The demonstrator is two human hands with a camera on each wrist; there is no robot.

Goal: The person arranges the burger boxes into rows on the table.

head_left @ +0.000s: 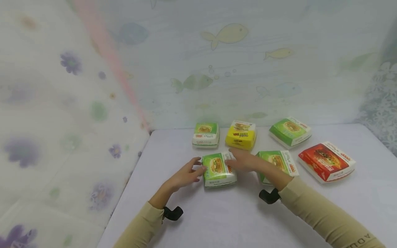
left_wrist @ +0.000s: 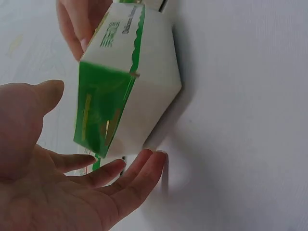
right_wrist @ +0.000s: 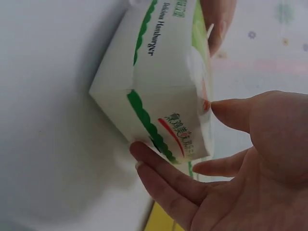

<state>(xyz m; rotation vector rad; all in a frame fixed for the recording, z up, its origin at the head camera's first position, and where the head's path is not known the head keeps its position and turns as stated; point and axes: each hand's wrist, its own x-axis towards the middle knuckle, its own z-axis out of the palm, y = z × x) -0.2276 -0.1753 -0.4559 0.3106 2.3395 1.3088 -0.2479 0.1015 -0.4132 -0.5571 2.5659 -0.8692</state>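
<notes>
Between my two hands, a green and white hamburger box [head_left: 218,170] stands closed on the white table. At its left side is my left hand [head_left: 187,175], fingers spread and relaxed. The left wrist view has that thumb apart from the box's green side [left_wrist: 103,106], fingertips near the lower edge. My right hand [head_left: 243,160] reaches the box's right side. In the right wrist view, its thumb lies right at the top edge of the white side [right_wrist: 166,120], with the loosely extended fingers by the lower edge.
Behind stand another green and white box [head_left: 206,135] and a yellow one [head_left: 241,135]. To the right are a green box [head_left: 290,132], a red box [head_left: 327,161] and a green box [head_left: 277,165] partly behind my right forearm. A fish-patterned curtain [head_left: 186,103] borders the table's back.
</notes>
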